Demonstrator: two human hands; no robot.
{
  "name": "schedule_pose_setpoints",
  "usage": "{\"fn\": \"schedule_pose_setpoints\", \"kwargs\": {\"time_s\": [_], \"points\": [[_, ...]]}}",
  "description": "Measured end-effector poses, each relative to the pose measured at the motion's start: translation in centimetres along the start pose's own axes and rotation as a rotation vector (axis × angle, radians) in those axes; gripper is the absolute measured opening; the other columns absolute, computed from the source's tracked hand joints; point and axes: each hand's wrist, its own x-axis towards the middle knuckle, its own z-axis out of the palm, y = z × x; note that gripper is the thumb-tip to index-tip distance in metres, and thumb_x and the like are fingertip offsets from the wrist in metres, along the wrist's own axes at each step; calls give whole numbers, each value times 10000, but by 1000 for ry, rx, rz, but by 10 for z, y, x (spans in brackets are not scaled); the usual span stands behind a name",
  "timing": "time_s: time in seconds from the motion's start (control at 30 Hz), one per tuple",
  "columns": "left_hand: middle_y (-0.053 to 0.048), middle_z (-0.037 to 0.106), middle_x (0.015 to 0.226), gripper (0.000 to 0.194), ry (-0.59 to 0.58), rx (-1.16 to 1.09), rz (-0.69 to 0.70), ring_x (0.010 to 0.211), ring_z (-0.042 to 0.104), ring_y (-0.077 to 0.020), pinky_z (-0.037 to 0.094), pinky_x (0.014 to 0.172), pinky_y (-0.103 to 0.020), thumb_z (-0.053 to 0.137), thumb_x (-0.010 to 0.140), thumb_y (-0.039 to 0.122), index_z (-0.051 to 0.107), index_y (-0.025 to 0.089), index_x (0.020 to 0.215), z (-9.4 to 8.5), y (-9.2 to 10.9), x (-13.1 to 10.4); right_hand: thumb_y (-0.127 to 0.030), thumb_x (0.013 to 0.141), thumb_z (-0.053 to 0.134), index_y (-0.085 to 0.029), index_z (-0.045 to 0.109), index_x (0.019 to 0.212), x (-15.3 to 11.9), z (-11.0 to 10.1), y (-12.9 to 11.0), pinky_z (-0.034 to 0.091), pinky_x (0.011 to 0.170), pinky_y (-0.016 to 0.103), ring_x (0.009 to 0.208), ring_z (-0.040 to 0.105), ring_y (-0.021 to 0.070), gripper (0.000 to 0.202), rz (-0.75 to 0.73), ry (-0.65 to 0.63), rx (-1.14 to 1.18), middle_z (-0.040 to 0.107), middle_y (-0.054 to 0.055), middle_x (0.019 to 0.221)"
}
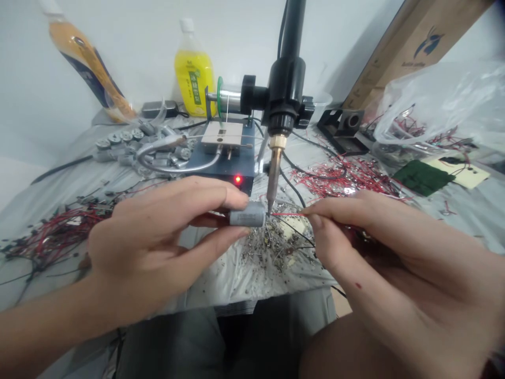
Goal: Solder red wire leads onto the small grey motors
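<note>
Between thumb and fingers, my left hand grips a small grey cylindrical motor, lying level with its terminal end to the right. Just above that end stands the tip of a soldering iron, pointing down from its stand. Thumb and index finger of my right hand pinch a red wire, which runs left to the motor's end by the tip. A black wire hangs below it. Whether the red wire touches the terminal is too small to tell.
Behind the motor sits a blue solder feeder with a lit red lamp and a solder spool. Several motors lie back left. Red wires are heaped at right, finished-looking motor leads at left. Solder debris covers the sheet below.
</note>
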Motion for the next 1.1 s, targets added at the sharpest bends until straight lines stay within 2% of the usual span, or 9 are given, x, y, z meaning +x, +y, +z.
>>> {"fn": "schedule_pose_setpoints", "kwargs": {"time_s": [0.23, 0.43, 0.6, 0.8, 1.1], "points": [[53, 849, 1156, 102, 5, 20, -10, 1007, 835, -230, 749, 912, -422, 800, 1071, 386, 792, 355, 1168, -1, 5, -1, -283, 1155, 666, -305, 714, 1077, -1, 0, -1, 464, 637, 289, 792, 657, 128, 94, 5, 7, -2, 729, -30, 935], [68, 845, 1153, 119, -2, 2, 33, 1003, 835, -201, 744, 929, -379, 818, 1063, 354, 792, 351, 1179, 0, 0, -1, -232, 1137, 670, -287, 720, 1053, 2, -2, -1, 462, 662, 244, 804, 658, 92, 113, 21, -13, 39, 736, -52, 939], [71, 835, 1181, 106, -17, 9, -30, 1057, 831, -194, 734, 987, -369, 776, 1087, 326, 784, 346, 1191, -1, 1, -2, -269, 1149, 671, -295, 720, 1067, 1, 0, 0, 454, 654, 238, 800, 650, 87, 99, 19, -14, 23, 739, -61, 954], [60, 840, 1160, 138, -13, 9, 85, 1004, 836, -189, 740, 919, -341, 798, 1069, 281, 798, 337, 1195, -3, -5, 0, -286, 1159, 663, -298, 710, 1071, 0, 0, -1, 463, 668, 248, 820, 657, 99, 100, 13, -16, 29, 738, -58, 951], [58, 838, 1191, 142, -30, 2, 99, 1003, 822, -161, 713, 914, -324, 772, 1087, 236, 771, 305, 1211, -2, -5, 1, -267, 1152, 666, -297, 696, 1059, 0, -1, -1, 443, 636, 252, 786, 635, 97, 102, 16, -22, 26, 723, -58, 933]]}}
